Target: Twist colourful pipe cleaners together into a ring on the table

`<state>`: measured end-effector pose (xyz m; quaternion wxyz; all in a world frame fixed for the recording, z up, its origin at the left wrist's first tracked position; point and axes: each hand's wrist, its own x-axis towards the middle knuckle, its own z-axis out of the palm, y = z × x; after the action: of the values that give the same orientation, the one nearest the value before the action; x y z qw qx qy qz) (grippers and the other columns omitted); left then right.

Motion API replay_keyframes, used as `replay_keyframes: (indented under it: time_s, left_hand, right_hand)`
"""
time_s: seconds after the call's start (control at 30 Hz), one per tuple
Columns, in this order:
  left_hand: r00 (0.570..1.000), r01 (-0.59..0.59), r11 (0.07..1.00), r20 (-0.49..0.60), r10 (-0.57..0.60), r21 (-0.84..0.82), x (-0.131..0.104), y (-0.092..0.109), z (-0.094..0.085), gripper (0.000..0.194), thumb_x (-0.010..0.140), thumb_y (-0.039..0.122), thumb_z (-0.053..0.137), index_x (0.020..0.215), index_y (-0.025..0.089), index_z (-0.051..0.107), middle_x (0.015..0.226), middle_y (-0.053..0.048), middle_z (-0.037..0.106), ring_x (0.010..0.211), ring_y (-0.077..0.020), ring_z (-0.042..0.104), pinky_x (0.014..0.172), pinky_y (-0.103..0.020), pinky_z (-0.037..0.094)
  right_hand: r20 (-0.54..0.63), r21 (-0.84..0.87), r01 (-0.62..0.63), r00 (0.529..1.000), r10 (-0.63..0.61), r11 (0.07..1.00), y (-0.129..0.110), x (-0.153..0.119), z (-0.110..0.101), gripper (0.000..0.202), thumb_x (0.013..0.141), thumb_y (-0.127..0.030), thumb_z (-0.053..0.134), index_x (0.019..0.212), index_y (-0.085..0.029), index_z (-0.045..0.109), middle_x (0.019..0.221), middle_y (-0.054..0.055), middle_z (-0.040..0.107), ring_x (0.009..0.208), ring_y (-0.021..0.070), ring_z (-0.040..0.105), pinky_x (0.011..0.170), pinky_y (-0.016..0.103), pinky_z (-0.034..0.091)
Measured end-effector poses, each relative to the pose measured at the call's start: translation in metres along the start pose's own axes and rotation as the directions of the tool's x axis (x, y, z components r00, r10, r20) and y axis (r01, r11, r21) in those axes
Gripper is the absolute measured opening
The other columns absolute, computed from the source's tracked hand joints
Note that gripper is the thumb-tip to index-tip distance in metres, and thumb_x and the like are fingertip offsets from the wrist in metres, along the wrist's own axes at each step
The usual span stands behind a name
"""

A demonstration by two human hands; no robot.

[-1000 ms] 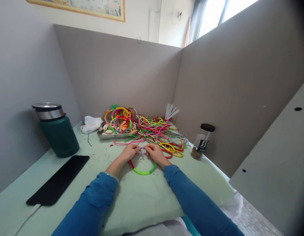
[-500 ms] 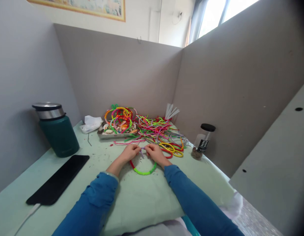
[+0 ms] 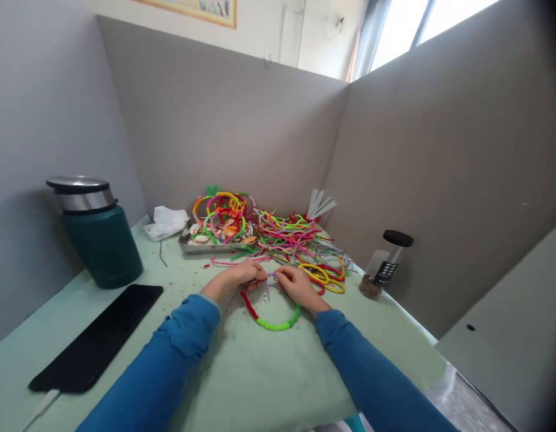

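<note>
A ring wrapped in red and green pipe cleaner (image 3: 275, 327) hangs or rests just above the cloth, its lower curve toward me. At its far side a purple pipe cleaner (image 3: 267, 288) runs between my hands, with one loose end pointing down. My left hand (image 3: 242, 277) is closed, back upward, with its fingertips pinching the purple piece. Opposite it, my right hand (image 3: 300, 288) pinches the same purple piece between thumb and forefinger, beside the ring's right side. My fingers hide the far part of the ring.
Behind my hands lie a metal tray (image 3: 210, 248) with shells and colourful rings, and a heap of pipe cleaners (image 3: 289, 234). Yellow loops (image 3: 323, 275) are nearby. A green bottle (image 3: 104, 243) and a black phone (image 3: 100, 336) stand left; a clear jar (image 3: 386, 264) is right. Grey partitions (image 3: 224, 120) enclose the table.
My left hand has rolled over, its back now more upward, and the hands are slightly further apart. More of the ring's red part shows. The whole view has shifted a little.
</note>
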<state>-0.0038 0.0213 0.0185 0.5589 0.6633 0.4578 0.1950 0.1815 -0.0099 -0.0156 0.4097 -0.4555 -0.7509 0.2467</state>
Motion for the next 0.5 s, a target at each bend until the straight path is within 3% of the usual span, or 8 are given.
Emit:
replay_keyframes:
  time_s: [0.1, 0.3, 0.5]
  left_hand:
    - [0.995, -0.028, 1.000, 0.096, 0.028, -0.005, 0.012, -0.001, -0.004, 0.025, 0.066, 0.034, 0.062, 0.057, 0.015, 0.050, 0.047, 0.001, 0.049, 0.037, -0.0083, 0.041, 0.039, -0.023, 0.031]
    - [0.992, 0.003, 1.000, 0.123, -0.001, -0.015, 0.027, -0.007, -0.003, 0.026, 0.071, 0.035, 0.060, 0.058, 0.015, 0.049, 0.048, 0.000, 0.052, 0.037, -0.0085, 0.043, 0.038, -0.022, 0.030]
    - [0.991, -0.025, 1.000, 0.130, 0.026, -0.011, 0.030, -0.013, -0.003, 0.021, 0.073, 0.027, 0.057, 0.058, 0.015, 0.050, 0.047, 0.001, 0.052, 0.035, -0.0074, 0.042, 0.038, -0.021, 0.031]
  right_hand:
    - [-0.021, 0.017, -0.038, 0.999, 0.038, 0.999, 0.003, 0.000, -0.004, 0.024, 0.085, -0.031, 0.047, 0.080, -0.016, 0.064, 0.060, 0.000, 0.060, 0.057, 0.0127, 0.053, 0.057, 0.023, 0.039]
    - [-0.041, -0.047, -0.087, 0.995, 0.085, 0.995, 0.001, 0.000, -0.005, 0.024, 0.087, -0.031, 0.047, 0.081, -0.016, 0.064, 0.061, 0.000, 0.060, 0.057, 0.0121, 0.053, 0.059, 0.023, 0.040]
    - [-0.015, -0.286, -0.067, 0.998, 0.065, 0.956, -0.013, -0.002, -0.011, 0.025, 0.088, -0.031, 0.045, 0.079, -0.017, 0.064, 0.068, 0.002, 0.063, 0.061, 0.0132, 0.054, 0.060, 0.024, 0.040]
